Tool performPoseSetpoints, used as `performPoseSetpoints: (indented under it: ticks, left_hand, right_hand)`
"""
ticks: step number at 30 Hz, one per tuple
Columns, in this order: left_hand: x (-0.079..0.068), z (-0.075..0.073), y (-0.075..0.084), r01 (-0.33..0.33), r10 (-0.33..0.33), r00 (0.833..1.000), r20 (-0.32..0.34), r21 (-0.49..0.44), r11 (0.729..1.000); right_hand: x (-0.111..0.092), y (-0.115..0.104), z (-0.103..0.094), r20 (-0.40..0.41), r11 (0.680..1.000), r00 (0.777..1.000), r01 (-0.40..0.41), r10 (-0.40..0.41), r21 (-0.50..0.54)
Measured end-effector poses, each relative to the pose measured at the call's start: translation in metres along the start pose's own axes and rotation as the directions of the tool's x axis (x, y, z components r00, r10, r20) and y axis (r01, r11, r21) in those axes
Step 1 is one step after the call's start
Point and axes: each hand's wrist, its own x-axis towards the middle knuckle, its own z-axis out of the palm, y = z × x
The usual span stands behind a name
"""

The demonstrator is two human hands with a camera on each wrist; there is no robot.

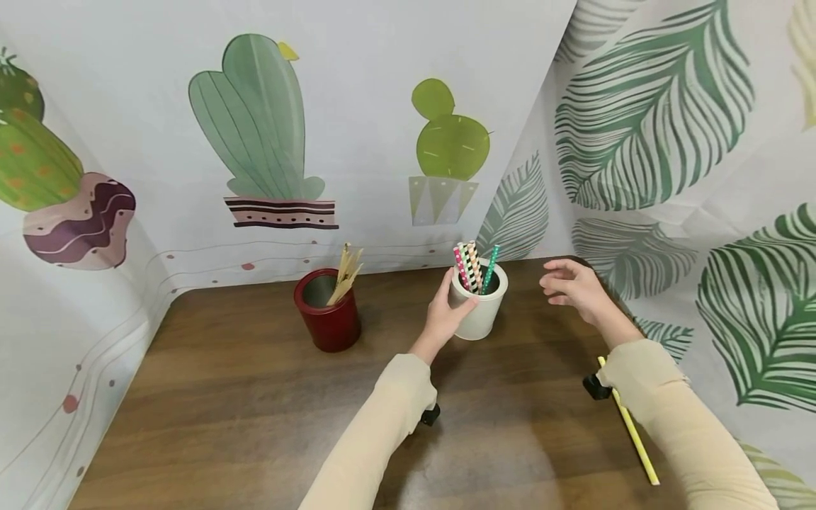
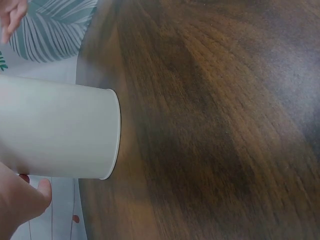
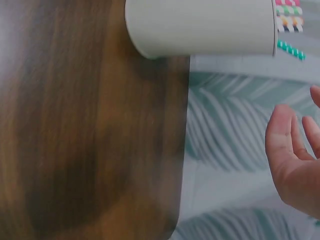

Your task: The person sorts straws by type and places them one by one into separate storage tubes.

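A white canister (image 1: 481, 315) stands upright on the table near the back edge. Several patterned paper straws (image 1: 470, 268) lean inside it, with a teal dotted straw (image 1: 491, 268) apart from the bunch on the right. My left hand (image 1: 441, 315) holds the canister from its left side, thumb toward the front and fingers behind; the left wrist view shows part of this hand under the canister's wall (image 2: 55, 127). To the right, my right hand (image 1: 576, 289) is in the air, fingers loosely bent and holding nothing. In the right wrist view it is apart from the canister (image 3: 200, 27).
A dark red canister (image 1: 328, 322) with dried stalks (image 1: 346, 276) stands left of the white one. A long yellow stick (image 1: 634, 432) lies on the wooden table (image 1: 255, 425), partly under my right forearm. Printed fabric walls (image 1: 363, 106) rise behind and at the right.
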Motion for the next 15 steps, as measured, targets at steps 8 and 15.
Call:
performPoseSetpoints:
  ticks: [8,15]
  left_hand:
    - [0.000,-0.001,-0.001,0.002,-0.002,1.000,0.004,-0.011,1.000]
    - [0.000,0.000,0.000,-0.004,0.004,1.000,-0.003,-0.016,1.000]
  right_hand:
    - [-0.023,0.023,-0.031,0.046,0.999,0.998,-0.051,0.050,0.010]
    - [-0.041,0.051,-0.056,0.054,0.996,0.995,-0.086,0.086,-0.004]
